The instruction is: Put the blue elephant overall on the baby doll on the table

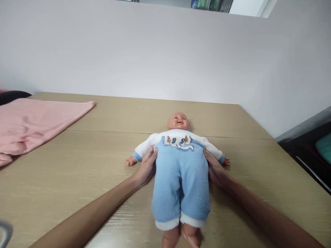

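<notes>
A baby doll [178, 121] lies on its back on the wooden table [77, 165], head away from me. It wears a white top and blue fleece overalls [181, 179] with an elephant patch. My left hand [147, 167] presses against the doll's side at the waist, fingers curled round the blue fabric. My right hand [214, 168] holds the opposite side the same way, its fingers partly tucked under the doll. The doll's bare feet point toward me at the bottom edge.
A pink cloth [33, 120] lies spread on the table's far left. A white wall [165, 51] rises behind the table. Right of the table edge is a dark area with a teal object [324, 146].
</notes>
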